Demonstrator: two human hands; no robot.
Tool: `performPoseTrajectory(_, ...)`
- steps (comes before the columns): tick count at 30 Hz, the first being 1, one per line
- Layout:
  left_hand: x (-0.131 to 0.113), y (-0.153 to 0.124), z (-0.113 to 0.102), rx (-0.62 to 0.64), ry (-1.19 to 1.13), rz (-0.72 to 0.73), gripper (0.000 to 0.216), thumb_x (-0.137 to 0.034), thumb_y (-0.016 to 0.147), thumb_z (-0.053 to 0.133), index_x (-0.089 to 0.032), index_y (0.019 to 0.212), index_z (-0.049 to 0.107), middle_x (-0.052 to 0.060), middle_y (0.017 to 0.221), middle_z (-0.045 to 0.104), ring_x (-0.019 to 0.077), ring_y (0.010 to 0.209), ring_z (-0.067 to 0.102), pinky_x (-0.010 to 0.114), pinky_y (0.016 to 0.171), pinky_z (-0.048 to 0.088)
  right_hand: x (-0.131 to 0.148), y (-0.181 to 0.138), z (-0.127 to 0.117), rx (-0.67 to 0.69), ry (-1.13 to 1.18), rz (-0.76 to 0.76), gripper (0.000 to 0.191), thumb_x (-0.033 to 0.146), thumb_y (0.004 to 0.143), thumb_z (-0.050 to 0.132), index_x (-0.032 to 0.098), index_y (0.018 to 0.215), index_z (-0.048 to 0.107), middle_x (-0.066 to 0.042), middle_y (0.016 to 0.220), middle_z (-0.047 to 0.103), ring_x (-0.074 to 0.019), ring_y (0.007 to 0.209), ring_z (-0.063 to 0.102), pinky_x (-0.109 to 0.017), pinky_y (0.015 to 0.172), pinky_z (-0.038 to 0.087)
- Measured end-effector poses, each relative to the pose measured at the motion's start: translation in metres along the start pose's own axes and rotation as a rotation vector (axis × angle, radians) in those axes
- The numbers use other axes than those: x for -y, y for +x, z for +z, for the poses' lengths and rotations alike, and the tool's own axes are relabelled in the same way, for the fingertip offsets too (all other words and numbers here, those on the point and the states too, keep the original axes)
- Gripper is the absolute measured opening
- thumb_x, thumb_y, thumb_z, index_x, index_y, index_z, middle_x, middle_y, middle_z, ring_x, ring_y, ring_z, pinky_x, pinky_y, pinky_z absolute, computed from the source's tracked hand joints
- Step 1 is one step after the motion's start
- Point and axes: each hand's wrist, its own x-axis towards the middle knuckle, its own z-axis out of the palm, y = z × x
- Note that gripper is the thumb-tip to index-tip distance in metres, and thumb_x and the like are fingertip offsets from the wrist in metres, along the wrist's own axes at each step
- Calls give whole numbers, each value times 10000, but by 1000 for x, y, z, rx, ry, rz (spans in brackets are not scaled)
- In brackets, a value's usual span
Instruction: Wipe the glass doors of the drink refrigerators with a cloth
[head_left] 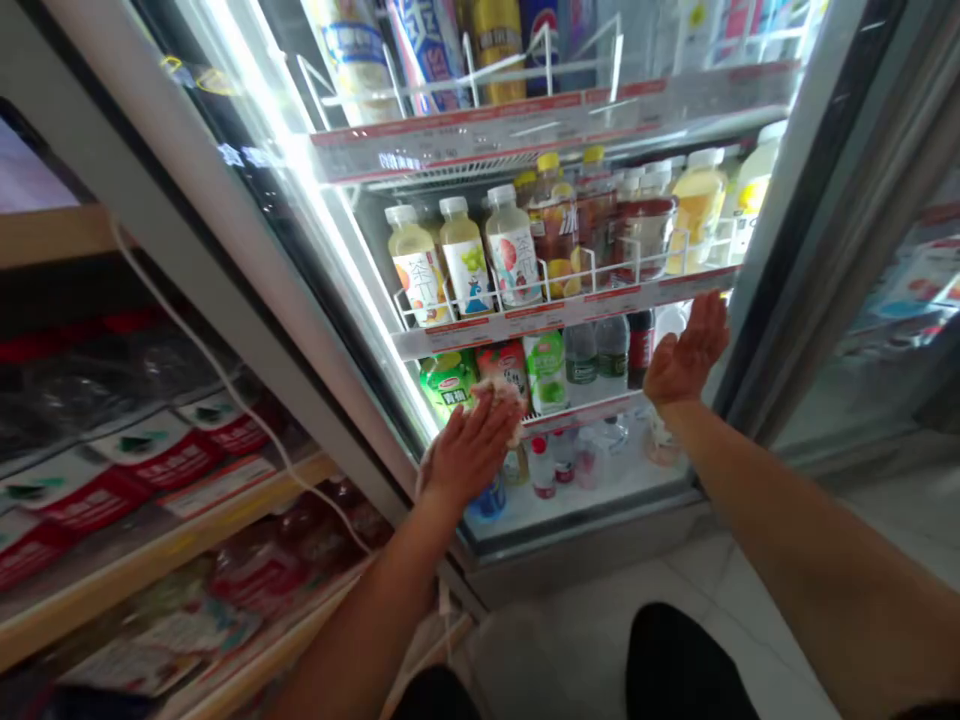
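Note:
My left hand point(474, 440) lies almost flat, pressing a pale crumpled cloth point(511, 398) on the glass door point(592, 505) of a lit drinks fridge. Only the cloth's edge shows beyond the fingers. My right hand point(686, 352) is raised with its palm and fingers stretched out, near the door's right side. It holds nothing; whether it touches the glass I cannot tell. Behind the glass, near my left hand, are green packages point(448, 383) and a green-and-white bottle point(546, 370). Pale tea bottles point(466, 255) stand on the shelf above.
On the left, an open wooden shelf point(172, 525) carries packs of red-labelled bottles point(135, 460), and a white cable point(214, 355) hangs in front of it. Another glass-fronted fridge point(900, 330) stands at the right. Pale floor tiles point(570, 650) lie below, near my dark-clad knees.

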Motion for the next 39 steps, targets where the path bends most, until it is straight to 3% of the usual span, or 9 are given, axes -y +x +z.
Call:
performPoseTrajectory(6,46,52,-33,-123,-32,-447,725,-348,946,561,-232,1578,226,112,1626,203,323,1525,46,593,1238,22,-6,-1,7,-71,-29,-47,671,356,958,253,104,1571,152,-179,1610,228,-282,1523,127,-568,1204,137)
performPoseTrajectory(9,21,35,-22,-83,-68,-398,706,-323,935,577,-187,1563,283,151,1603,258,359,1516,87,612,1227,104,-4,0,9,-97,-28,-33,654,360,961,231,129,1570,181,-169,1603,262,-256,1521,151,-516,1207,159)
performPoseTrajectory(13,-12,5,0,92,-66,-116,576,-226,949,528,-260,1512,409,87,1514,452,296,1466,320,511,1250,143,-2,1,10,-106,-45,-36,655,353,954,231,99,1558,208,-180,1586,292,-260,1516,174,-524,1195,186)
performPoseTrajectory(18,31,57,-28,-108,-60,-373,771,-311,944,570,-233,1589,156,130,1620,223,356,1515,126,632,1225,55,-1,2,10,-83,-68,-25,664,337,933,262,90,1549,230,-183,1576,312,-263,1519,168,-528,1196,186)
performPoseTrajectory(21,49,82,-41,-172,-62,-474,805,-331,938,584,-243,1592,125,130,1646,106,369,1523,43,665,1210,52,-1,2,10,-89,-65,-32,666,328,928,264,86,1549,224,-186,1570,321,-258,1521,164,-518,1193,199)
performPoseTrajectory(27,-3,33,-5,-28,-76,-187,767,-256,936,566,-262,1587,161,117,1565,369,329,1493,238,579,1242,140,1,2,9,-63,-84,-13,661,334,933,258,104,1551,215,-178,1592,284,-249,1520,175,-507,1201,185)
performPoseTrajectory(29,-6,29,-3,-11,-73,-151,750,-242,940,554,-285,1584,173,98,1542,415,316,1481,278,570,1248,123,1,3,9,-62,-86,-12,657,337,938,250,106,1552,215,-176,1592,286,-248,1523,168,-507,1201,187)
performPoseTrajectory(35,43,84,-38,-183,-67,-480,804,-353,937,588,-235,1595,141,136,1651,98,382,1520,69,661,1211,72,0,3,8,-106,-73,-44,648,328,954,252,101,1559,204,-176,1591,293,-246,1524,163,-504,1204,188)
performPoseTrajectory(39,15,63,-21,-129,-30,-401,804,-334,923,598,-201,1591,172,134,1645,113,386,1518,74,636,1217,110,-1,2,9,-122,-53,-69,645,320,956,266,101,1559,204,-178,1592,289,-250,1524,165,-506,1201,191)
